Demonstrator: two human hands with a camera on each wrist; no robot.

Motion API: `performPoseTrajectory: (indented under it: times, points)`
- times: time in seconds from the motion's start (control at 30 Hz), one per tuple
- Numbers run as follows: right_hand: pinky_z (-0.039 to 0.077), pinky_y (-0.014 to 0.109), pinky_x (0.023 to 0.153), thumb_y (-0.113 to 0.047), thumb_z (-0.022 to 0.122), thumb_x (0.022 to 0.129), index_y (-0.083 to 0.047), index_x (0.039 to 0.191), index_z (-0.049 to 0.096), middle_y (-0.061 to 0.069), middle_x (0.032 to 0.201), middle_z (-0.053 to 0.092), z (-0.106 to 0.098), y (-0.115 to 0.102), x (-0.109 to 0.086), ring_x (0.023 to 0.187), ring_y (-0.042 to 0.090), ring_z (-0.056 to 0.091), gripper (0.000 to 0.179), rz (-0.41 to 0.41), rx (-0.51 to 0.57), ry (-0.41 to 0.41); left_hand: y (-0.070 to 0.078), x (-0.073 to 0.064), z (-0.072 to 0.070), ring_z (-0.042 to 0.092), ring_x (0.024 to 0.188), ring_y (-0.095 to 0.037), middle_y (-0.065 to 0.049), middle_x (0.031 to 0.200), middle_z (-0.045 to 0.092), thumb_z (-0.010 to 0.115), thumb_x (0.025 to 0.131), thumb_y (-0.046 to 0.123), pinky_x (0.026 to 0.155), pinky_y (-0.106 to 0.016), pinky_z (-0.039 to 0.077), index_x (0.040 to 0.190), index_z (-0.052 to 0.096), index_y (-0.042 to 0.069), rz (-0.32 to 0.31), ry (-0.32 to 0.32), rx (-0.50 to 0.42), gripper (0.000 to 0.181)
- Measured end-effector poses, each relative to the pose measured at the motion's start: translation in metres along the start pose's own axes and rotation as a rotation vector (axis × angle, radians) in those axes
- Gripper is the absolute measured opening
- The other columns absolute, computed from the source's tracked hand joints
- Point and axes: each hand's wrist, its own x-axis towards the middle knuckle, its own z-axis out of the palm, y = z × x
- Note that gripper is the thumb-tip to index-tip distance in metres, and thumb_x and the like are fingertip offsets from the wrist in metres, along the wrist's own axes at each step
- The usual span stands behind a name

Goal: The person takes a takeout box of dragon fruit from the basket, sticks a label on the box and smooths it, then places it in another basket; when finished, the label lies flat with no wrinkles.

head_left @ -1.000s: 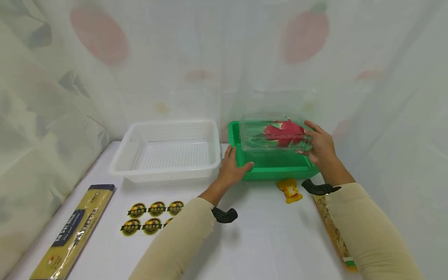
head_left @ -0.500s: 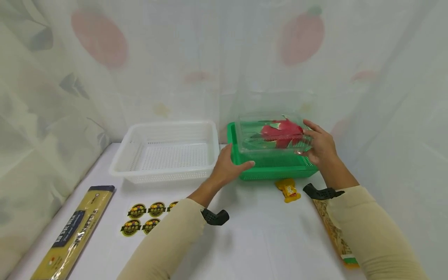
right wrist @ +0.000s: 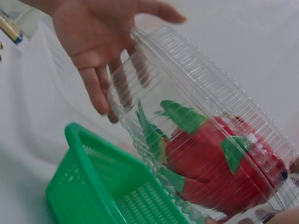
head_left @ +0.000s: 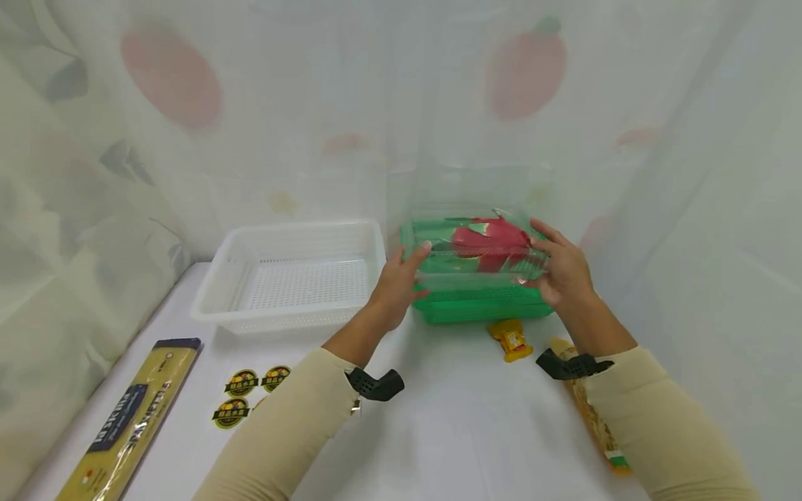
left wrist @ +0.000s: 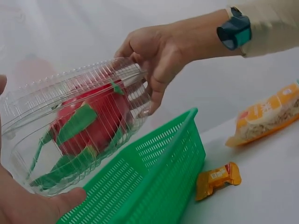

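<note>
Container (right wrist: pixel 201 74) rests in right fingers (head_left: pixel 551 232), seemingly touching left fingers (right wrist: pixel 94 91).

Watching clear ribbed plastic clamshell (left wrist: pixel 39 105), lid lying over base, walls see-through enough for me to make out contents: one dragon fruit (right wrist: pixel 203 161), plump, red, with green leafy scales standing off skin. From head view I see fruit sitting toward clamshell's right end. Clamshell raised over green basket (head_left: pixel 489 311), long sides roughly alike; right fingers (left wrist: pixel 158 95) grip right end, left fingers (right wrist: pixel 93 91) straight at other.
</note>
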Motion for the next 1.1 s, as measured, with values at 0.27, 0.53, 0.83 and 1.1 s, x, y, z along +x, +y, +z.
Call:
performPoseTrajectory:
  times: [0.27, 0.53, 0.83, 1.1]
  points:
    - [0.011, 0.067, 0.104, -0.019, 0.047, 0.103, -0.024, 0.148, 0.042, 0.002, 0.15, 0.026, 0.01, 0.008, -0.017, 0.134, 0.029, 0.024, 0.045, -0.019, 0.009, 0.007, 0.008, -0.008, -0.002, 0.044, 0.121, -0.035, -0.009, 0.143, 0.037, 0.066, 0.088, 0.042, 0.085, -0.045, 0.051, 0.155, 0.014, 0.019, -0.021, 0.057, -0.084, 0.088]
    - [0.021, 0.066, 0.103, -0.023, 0.053, 0.1, -0.022, 0.149, 0.038, 0.003, 0.147, 0.03, 0.014, 0.018, -0.036, 0.128, 0.022, 0.034, 0.051, -0.069, -0.02, -0.042, 0.015, -0.028, -0.004, 0.048, 0.117, -0.035, -0.006, 0.141, 0.04, 0.061, 0.087, 0.025, 0.078, -0.04, 0.051, 0.152, 0.025, 0.017, -0.052, 0.113, -0.057, 0.075]
    - [0.028, 0.067, 0.098, -0.025, 0.055, 0.1, -0.02, 0.151, 0.034, 0.004, 0.152, 0.022, 0.016, 0.026, -0.055, 0.137, 0.024, 0.019, 0.055, -0.124, -0.065, -0.116, 0.017, -0.048, -0.01, 0.047, 0.119, -0.042, -0.009, 0.147, 0.033, 0.057, 0.084, 0.018, 0.091, -0.044, 0.044, 0.152, 0.023, 0.013, -0.032, 0.128, -0.01, 0.076]
    - [0.045, 0.049, 0.092, -0.02, 0.056, 0.099, -0.018, 0.15, 0.035, 0.008, 0.134, 0.036, 0.017, 0.033, -0.074, 0.131, 0.024, 0.03, 0.055, -0.148, -0.098, -0.14, 0.014, -0.068, -0.014, 0.05, 0.106, -0.034, -0.015, 0.14, 0.038, 0.054, 0.082, 0.012, 0.095, -0.047, 0.038, 0.151, 0.024, 0.012, -0.028, 0.13, -0.018, 0.075]
